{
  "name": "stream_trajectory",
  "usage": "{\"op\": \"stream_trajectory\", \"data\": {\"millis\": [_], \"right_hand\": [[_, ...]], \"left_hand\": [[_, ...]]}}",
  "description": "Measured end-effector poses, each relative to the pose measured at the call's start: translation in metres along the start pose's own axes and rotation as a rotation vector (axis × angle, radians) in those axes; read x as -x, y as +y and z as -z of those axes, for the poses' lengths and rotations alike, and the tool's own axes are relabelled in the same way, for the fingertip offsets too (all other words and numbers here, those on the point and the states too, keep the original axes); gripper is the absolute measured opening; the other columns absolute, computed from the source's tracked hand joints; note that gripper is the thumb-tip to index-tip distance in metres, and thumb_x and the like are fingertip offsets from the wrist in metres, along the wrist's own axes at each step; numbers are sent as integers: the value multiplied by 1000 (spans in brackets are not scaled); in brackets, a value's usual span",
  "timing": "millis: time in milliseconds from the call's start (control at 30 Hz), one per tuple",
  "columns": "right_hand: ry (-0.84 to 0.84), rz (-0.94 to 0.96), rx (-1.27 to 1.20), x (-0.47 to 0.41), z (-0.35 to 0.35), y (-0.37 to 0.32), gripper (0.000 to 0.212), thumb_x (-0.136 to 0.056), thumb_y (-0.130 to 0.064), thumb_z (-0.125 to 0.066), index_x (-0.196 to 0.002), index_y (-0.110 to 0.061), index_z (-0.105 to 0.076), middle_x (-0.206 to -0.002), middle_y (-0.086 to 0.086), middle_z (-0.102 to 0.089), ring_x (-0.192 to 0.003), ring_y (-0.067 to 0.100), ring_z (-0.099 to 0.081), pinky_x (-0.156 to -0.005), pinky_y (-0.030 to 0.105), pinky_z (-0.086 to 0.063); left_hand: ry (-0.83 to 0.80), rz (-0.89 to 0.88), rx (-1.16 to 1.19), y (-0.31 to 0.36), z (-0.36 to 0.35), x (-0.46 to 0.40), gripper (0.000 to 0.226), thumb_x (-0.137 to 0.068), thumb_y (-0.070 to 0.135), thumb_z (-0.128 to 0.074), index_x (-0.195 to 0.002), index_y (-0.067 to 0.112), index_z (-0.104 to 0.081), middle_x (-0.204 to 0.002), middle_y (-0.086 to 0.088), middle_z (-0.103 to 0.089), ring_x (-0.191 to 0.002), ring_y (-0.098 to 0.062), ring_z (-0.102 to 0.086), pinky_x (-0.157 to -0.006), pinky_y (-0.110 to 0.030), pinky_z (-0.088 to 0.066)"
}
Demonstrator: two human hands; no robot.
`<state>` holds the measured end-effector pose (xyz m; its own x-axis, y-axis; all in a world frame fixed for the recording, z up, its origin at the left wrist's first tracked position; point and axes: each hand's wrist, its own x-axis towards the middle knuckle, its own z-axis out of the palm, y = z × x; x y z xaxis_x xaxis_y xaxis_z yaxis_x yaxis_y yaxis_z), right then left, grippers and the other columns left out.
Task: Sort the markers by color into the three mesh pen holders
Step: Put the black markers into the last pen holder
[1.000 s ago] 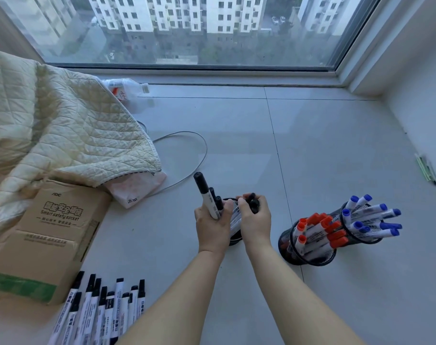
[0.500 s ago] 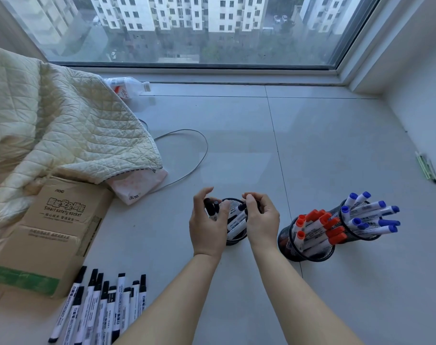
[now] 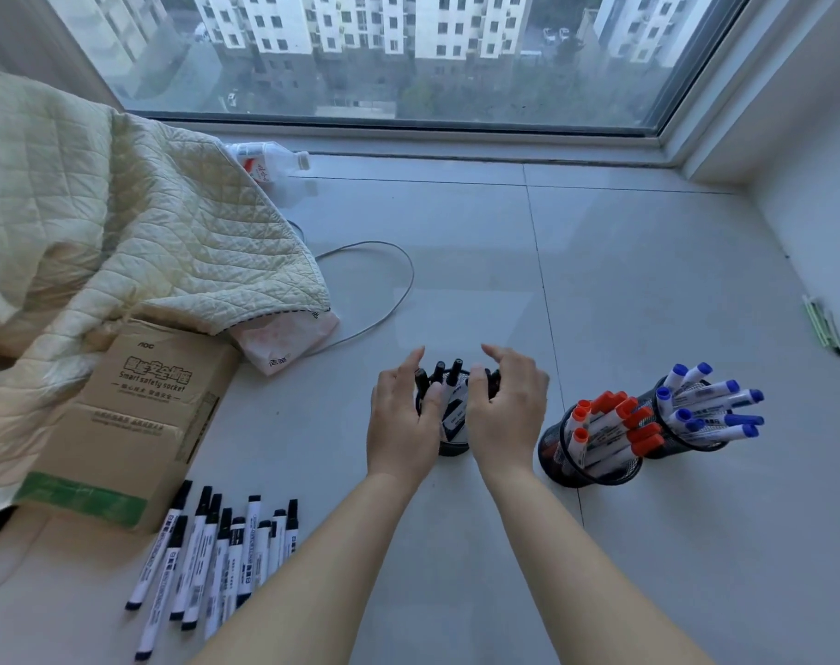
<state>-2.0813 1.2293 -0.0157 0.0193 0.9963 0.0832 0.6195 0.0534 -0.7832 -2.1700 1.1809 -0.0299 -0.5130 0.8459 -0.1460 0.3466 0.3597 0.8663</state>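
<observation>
Both hands, left [image 3: 398, 424] and right [image 3: 506, 415], spread open around the black-marker holder [image 3: 454, 446], gripping nothing. Next: gather loose black markers [image 3: 216, 554] at 7 o'clock, caps up.

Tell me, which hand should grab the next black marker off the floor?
Probably the left hand: the loose black markers lie on its side, while the right hand would have to cross over.

black markers [image 3: 449, 376] upright in mesh holder [image 3: 454, 446]; more loose markers [image 3: 216, 559] on floor.

Both my forearms reached forward side by side — my left hand [image 3: 401, 419] and right hand [image 3: 506, 412] hovered palms down, fingers loosely spread and relaxed, gripping nothing.
</observation>
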Motion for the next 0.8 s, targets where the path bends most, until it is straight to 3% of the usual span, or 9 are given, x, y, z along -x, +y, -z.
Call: {"op": "stream_trajectory", "data": {"millis": [67,167,300,433,600,800], "right_hand": [[100,114,77,14,0,-10,24,-82,-19,-51,-102,-15,-63,-101,2,-60,-98,23,-47,-78,27,-33],[95,196,67,43,-10,-19,19,-76,-12,-54,-93,-11,-64,-87,3,-60,-85,21,-46,-70,22,-27],[-64,141,-38,93,-35,-20,15,-80,-7,-54,-92,-10,-63,-80,2,-59,-80,17,-45,-71,28,-39],[-350,5,-28,144,-64,-15,14,-85,-8,-53,-92,-17,-60,-80,-8,-54,-84,14,-48,-71,28,-42],[-581,-74,55,187,-93,-15,17,-85,-13,-51,-100,-19,-57,-87,-11,-50,-96,13,-50,-76,24,-40],[-659,-90,255,206,-119,-19,42,-88,-31,-55,-125,-17,-43,-123,-1,-47,-113,17,-46,-86,30,-43]], "left_hand": [[43,29,32,-6,10,12,38,-94,29,-46,-131,33,-41,-111,14,-42,-106,-3,-45,-84,-20,-34],[61,101,42,-26,29,33,27,-93,24,-48,-119,30,-49,-109,10,-49,-96,0,-51,-79,-21,-40],[86,181,0,-62,61,61,20,-91,16,-50,-105,30,-53,-100,9,-56,-91,-5,-55,-77,-24,-45],[155,286,-92,-102,98,89,17,-89,14,-52,-95,29,-58,-95,10,-61,-88,-8,-58,-72,-20,-42],[194,399,-359,-141,131,112,20,-88,24,-53,-107,26,-58,-114,7,-58,-97,-12,-55,-69,-27,-45],[109,421,-525,-161,143,121,44,-88,35,-55,-129,21,-46,-130,1,-42,-113,-19,-49,-80,-34,-50]]}}
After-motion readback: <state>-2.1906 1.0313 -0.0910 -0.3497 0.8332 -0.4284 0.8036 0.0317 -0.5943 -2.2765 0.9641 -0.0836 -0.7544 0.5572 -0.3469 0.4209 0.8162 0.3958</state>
